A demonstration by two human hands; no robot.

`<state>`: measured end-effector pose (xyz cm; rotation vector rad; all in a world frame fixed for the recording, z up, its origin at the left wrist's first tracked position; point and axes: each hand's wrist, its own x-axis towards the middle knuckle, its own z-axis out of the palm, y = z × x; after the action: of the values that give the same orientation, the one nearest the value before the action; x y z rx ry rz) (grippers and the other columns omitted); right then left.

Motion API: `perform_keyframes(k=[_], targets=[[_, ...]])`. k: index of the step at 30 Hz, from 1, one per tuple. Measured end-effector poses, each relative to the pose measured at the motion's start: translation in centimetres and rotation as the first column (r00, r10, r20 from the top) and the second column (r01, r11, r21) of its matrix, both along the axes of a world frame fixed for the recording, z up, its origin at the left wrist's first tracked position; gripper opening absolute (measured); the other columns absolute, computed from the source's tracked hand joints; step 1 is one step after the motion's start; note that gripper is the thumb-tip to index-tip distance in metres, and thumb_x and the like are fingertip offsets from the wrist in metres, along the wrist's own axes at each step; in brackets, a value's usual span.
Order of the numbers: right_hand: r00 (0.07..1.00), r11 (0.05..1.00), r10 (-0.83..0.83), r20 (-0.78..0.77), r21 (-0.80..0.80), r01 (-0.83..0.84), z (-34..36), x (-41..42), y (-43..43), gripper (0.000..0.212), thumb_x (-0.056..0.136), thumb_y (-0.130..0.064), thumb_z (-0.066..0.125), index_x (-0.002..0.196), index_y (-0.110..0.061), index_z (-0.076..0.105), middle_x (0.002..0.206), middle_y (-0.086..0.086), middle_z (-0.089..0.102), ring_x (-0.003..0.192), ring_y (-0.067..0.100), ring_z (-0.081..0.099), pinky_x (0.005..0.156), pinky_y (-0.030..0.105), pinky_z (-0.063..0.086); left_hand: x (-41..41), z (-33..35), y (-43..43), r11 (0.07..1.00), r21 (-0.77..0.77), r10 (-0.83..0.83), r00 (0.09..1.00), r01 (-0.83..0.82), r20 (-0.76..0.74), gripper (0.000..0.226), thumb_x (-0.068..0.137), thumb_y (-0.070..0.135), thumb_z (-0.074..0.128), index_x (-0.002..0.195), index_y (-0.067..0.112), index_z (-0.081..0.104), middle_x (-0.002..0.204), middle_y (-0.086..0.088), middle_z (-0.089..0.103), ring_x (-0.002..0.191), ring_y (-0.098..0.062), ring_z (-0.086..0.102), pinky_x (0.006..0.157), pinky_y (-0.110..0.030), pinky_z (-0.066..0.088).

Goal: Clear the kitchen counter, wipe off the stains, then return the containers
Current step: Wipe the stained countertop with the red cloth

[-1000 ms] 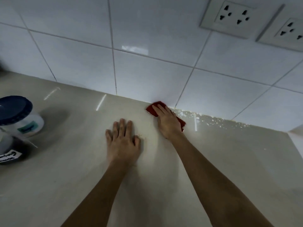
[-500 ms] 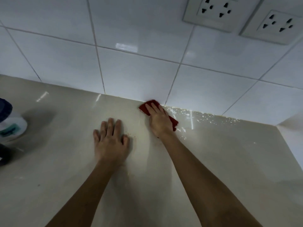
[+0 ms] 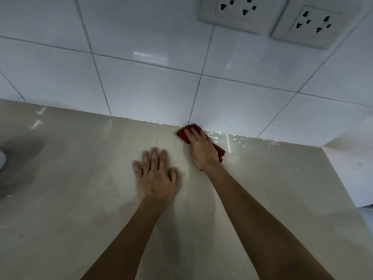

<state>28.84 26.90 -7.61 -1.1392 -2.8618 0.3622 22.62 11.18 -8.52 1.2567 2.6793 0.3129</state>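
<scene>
A red cloth (image 3: 183, 133) lies on the beige counter (image 3: 80, 199) right at the foot of the tiled wall. My right hand (image 3: 201, 150) presses flat on the cloth with straight fingers and covers most of it. To its left my left hand (image 3: 155, 176) rests palm down on the bare counter, fingers spread. White specks and smears (image 3: 248, 141) run along the wall joint to the right of the cloth. The containers are out of view except for a white sliver (image 3: 1, 161) at the left edge.
White wall tiles (image 3: 141, 81) rise behind the counter, with two sockets (image 3: 234, 11) at the top right. A white side wall (image 3: 355, 168) closes the counter on the right. A dark shadow (image 3: 20, 154) lies on the counter at the left.
The view has swung right, so the blue-lidded containers slid out at the left. Both hands stay flat; the cloth remains at the wall joint under my right hand.
</scene>
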Motion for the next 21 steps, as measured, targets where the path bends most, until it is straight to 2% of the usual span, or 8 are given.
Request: perform_keyframes(k=[6, 12, 14, 17, 21], targets=[[0.990, 0.990, -0.132, -0.058, 0.048, 0.135, -0.5, 5.2, -1.6, 0.058, 0.096, -0.010, 0.034, 0.150, -0.024, 0.018, 0.158, -0.002, 0.015, 0.146, 0.022, 0.009, 0.119, 0.036, 0.005, 0.2, -0.3, 0.0, 0.999, 0.032, 0.006, 1.000, -0.006, 0.000, 0.065, 0.094, 0.049, 0.020, 0.150, 0.022, 0.000, 0.159, -0.005, -0.006, 0.145, -0.027, -0.010, 0.116, -0.051, -0.006], [0.996, 0.996, 0.087, 0.001, -0.006, -0.087, 0.4, 0.9, -2.3, 0.060, 0.096, -0.011, 0.032, 0.151, -0.025, 0.011, 0.159, -0.004, 0.007, 0.146, 0.023, 0.003, 0.119, 0.037, 0.001, 0.2, -0.4, 0.2, 0.998, 0.066, 0.025, 0.999, -0.024, -0.020, 0.066, 0.093, 0.050, 0.023, 0.150, 0.021, 0.006, 0.159, -0.005, 0.000, 0.145, -0.026, -0.006, 0.116, -0.050, -0.006], [0.996, 0.995, 0.092, 0.008, -0.026, -0.092, 0.3, 0.1, -0.8, 0.059, 0.097, -0.011, 0.031, 0.151, -0.025, 0.012, 0.159, -0.004, 0.008, 0.146, 0.022, 0.004, 0.119, 0.036, 0.002, 0.2, -0.6, 0.1, 0.998, 0.066, 0.023, 0.999, -0.020, -0.035, 0.066, 0.093, 0.051, 0.022, 0.150, 0.022, 0.007, 0.159, -0.005, 0.001, 0.145, -0.026, -0.006, 0.116, -0.050, -0.005], [1.000, 1.000, -0.015, -0.009, 0.010, 0.015, -0.4, 2.2, 1.2, 0.058, 0.097, -0.012, 0.031, 0.151, -0.023, 0.014, 0.159, -0.002, 0.012, 0.146, 0.021, 0.006, 0.119, 0.035, 0.004, 0.2, -0.6, -0.1, 0.998, 0.055, 0.011, 0.999, -0.009, -0.035, 0.067, 0.092, 0.052, 0.019, 0.150, 0.022, 0.006, 0.159, -0.005, 0.001, 0.145, -0.026, -0.006, 0.115, -0.049, -0.005], [0.986, 0.986, -0.161, -0.037, 0.041, 0.162, -0.7, 6.9, 0.5, 0.058, 0.097, -0.013, 0.033, 0.151, -0.022, 0.014, 0.159, -0.002, 0.012, 0.146, 0.021, 0.007, 0.119, 0.034, 0.004, 0.2, -0.3, 0.2, 1.000, 0.027, 0.016, 1.000, -0.016, -0.018, 0.065, 0.094, 0.048, 0.028, 0.150, 0.022, 0.008, 0.159, -0.005, 0.002, 0.145, -0.027, -0.004, 0.116, -0.050, -0.004]])
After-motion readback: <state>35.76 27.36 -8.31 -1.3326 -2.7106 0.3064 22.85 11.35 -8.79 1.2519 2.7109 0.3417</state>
